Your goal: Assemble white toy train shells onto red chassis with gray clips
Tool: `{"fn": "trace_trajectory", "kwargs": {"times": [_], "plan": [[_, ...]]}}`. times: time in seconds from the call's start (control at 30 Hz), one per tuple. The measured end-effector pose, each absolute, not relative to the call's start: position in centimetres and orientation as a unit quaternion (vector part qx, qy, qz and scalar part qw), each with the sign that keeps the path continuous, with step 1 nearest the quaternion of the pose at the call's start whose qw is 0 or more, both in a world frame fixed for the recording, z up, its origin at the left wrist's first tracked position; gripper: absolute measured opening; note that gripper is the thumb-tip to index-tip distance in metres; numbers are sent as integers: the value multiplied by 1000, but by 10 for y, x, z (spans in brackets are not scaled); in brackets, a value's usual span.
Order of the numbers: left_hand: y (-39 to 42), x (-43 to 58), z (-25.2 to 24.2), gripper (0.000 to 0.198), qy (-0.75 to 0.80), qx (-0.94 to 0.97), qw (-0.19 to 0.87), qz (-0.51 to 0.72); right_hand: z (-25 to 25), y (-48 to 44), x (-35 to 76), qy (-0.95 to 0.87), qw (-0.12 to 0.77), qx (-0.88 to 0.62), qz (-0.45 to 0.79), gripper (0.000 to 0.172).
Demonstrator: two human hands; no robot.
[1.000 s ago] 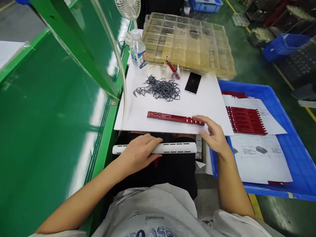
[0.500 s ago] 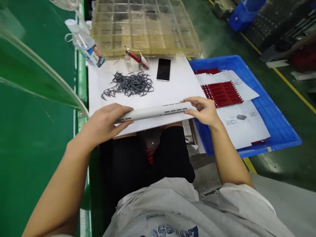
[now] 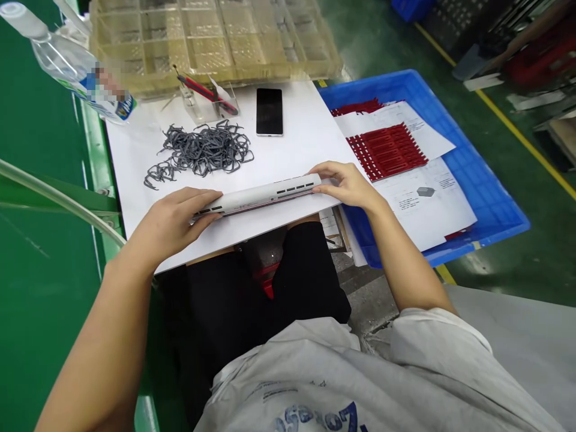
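A long white slotted bar (image 3: 265, 194) lies across the near edge of a white board (image 3: 306, 138). My left hand (image 3: 173, 219) grips its left end with fingers curled over it. My right hand (image 3: 344, 183) holds its right end with the fingers closed on it. The red strip seen earlier is hidden under the white bar. A heap of grey wire clips (image 3: 202, 150) lies on the board behind the bar, with a black phone (image 3: 269, 111) to its right.
A blue crate (image 3: 486, 198) on the right holds red strips (image 3: 387, 151) and printed sheets. A yellowish compartment tray (image 3: 216, 42) stands at the back, a water bottle (image 3: 67, 66) at the back left, a small clear holder with a red tool (image 3: 207, 96) near it. A green conveyor (image 3: 40, 252) runs along the left.
The white bar has gone from my lap up onto the board, over the red strip. My right hand has taken its right end. The view has swung left and down.
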State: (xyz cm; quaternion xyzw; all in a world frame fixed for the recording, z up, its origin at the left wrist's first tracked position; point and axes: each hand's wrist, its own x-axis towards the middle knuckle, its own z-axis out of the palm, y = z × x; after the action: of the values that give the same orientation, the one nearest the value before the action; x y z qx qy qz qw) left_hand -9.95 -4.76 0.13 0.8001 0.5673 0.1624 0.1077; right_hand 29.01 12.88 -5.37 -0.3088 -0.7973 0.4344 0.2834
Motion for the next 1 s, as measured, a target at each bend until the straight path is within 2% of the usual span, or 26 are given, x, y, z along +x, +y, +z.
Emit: {"fn": "trace_trajectory", "kwargs": {"times": [0.17, 0.47, 0.67, 0.8, 0.9, 1.0], "plan": [[-46, -102, 5, 56, 569, 796, 115, 169, -51, 131, 289, -800, 286, -308, 429, 55], [-41, -103, -11, 54, 578, 791, 132, 154, -49, 134, 289, -801, 257, -333, 425, 58], [-42, -108, -37, 35, 568, 783, 141, 210, -50, 141, 292, -826, 236, -321, 398, 63], [-41, -106, -50, 32, 558, 790, 115, 224, -55, 144, 294, -848, 245, -315, 347, 66], [-41, -103, -51, 34, 566, 792, 107, 203, -61, 142, 294, -854, 246, -319, 331, 69], [-46, -100, -49, 47, 578, 798, 67, 159, -63, 138, 293, -856, 241, -325, 324, 70]]}}
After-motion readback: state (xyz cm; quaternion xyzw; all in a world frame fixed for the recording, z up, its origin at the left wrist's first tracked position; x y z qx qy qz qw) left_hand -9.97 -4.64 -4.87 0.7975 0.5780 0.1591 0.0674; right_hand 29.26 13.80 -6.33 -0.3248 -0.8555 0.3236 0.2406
